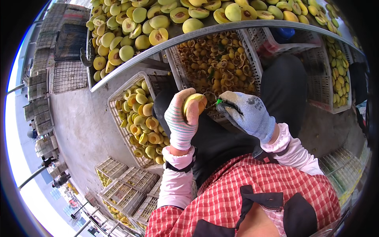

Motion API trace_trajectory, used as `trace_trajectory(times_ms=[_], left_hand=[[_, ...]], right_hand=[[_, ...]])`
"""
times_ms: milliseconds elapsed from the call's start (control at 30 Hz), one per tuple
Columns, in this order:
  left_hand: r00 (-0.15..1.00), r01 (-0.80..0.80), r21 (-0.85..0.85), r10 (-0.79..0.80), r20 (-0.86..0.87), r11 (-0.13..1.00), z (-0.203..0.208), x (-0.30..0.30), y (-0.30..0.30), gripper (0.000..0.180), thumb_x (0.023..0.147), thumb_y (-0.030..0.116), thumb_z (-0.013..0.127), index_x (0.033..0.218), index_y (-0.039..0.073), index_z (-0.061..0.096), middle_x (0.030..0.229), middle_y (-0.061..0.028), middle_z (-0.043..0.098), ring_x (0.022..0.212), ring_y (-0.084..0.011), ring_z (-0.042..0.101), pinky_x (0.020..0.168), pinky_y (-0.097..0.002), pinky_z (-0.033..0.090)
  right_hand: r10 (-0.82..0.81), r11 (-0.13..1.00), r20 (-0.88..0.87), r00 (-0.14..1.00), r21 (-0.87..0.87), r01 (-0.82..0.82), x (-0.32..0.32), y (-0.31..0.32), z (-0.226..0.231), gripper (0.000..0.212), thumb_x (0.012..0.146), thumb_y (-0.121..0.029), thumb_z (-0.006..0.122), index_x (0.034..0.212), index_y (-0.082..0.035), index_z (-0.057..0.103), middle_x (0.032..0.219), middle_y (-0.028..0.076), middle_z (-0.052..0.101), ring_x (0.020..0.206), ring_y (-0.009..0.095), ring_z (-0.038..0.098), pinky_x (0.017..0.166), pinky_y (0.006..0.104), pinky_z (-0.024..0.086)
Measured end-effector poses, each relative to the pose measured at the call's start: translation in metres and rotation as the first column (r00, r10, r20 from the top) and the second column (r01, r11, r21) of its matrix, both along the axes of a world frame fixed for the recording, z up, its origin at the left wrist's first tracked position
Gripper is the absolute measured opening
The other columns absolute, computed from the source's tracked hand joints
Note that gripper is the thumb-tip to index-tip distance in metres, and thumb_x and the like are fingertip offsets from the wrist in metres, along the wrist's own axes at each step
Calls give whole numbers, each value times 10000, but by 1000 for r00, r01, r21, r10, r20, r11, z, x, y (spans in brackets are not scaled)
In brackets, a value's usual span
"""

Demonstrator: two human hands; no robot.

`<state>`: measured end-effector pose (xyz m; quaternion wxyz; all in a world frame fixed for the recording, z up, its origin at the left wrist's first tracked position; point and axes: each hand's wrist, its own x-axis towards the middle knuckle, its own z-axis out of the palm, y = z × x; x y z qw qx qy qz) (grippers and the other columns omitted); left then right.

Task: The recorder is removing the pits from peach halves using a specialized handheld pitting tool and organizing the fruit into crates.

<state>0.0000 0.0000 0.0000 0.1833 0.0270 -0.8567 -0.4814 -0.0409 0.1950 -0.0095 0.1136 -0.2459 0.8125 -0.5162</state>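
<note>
My left hand [181, 118], in a white glove with coloured stripes, is closed around a yellow peach piece [196, 103]. Facing it, my right hand [246, 112] in a blue-grey glove grips a small pitting tool with a green handle [219, 101]. The tool's thin wire loop [210, 96] is beside the peach's right side; whether it touches the flesh I cannot tell. Below and beyond both hands, a white crate [251, 49] holds brown pits and scraps. Left of my left hand stands a crate [125, 86] of hollowed peach halves [143, 118].
A metal-edged table [130, 64] heaped with cut peaches [159, 36] spans the far side. At right is another crate [343, 106] of yellow-green fruit. Stacked crates [128, 183] stand at lower left, more [69, 77] at far left. My knees flank the scrap crate.
</note>
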Motion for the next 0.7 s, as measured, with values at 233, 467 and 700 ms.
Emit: trace_trajectory(times_ms=[233,467,700], left_hand=[[980,196,29,-194,-54,980,13,-6,7,242,900,196,595,1042,1,619,863,-103,661,760,-163,635,705,-274,509],[711,-539,-479,679,181,693,-60,59,-158,336,895,274,632,1162,75,584,1020,-167,613,908,-297,603,837,-365,505],[866,-402,-532,498,44,746,17,-112,-76,315,811,309,691,1005,64,654,975,-123,641,860,-289,624,755,-375,494]], right_hand=[[62,867,3,998,495,-55,-9,4,-37,280,910,-354,543,972,-83,577,857,160,638,808,350,625,680,444,488],[-145,967,51,988,218,131,-15,12,-36,217,914,-285,580,930,-69,559,786,190,614,754,384,604,623,450,455],[-69,984,189,979,176,36,-23,1,-46,187,929,-224,543,976,-43,556,849,187,615,825,396,595,673,418,454]])
